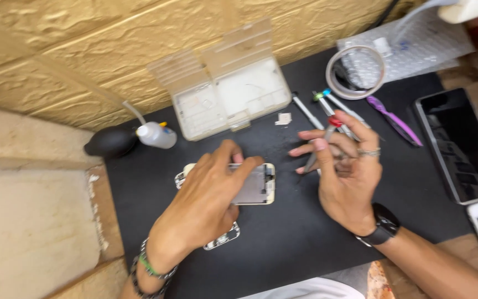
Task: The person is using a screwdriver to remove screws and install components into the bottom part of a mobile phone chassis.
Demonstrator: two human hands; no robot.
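In the head view, the left hand (208,191) lies over an opened smartphone (253,185) on the black mat (283,238) that covers the bench, its fingers (239,163) pressed down on the phone's upper edge and metal inner plate, holding it flat near the middle of the mat. A second phone part with a pale frame (222,238) shows just under the wrist. The right hand (347,177), ringed and with a dark watch at the wrist, sits just to the right of the phone, its fingers pinching a thin screwdriver with a red collar (327,133) that slants down toward the mat. Behind this hand lie more slim screwdrivers (319,102) and a purple plastic pry tool (394,122), near a roll of clear tape (355,72). Further back stands an open clear plastic parts box (228,91). To the left rest a black rubber air blower (109,143) and a small white squeeze bottle (156,134), touching each other. A dark tablet (457,147) lies at the right edge
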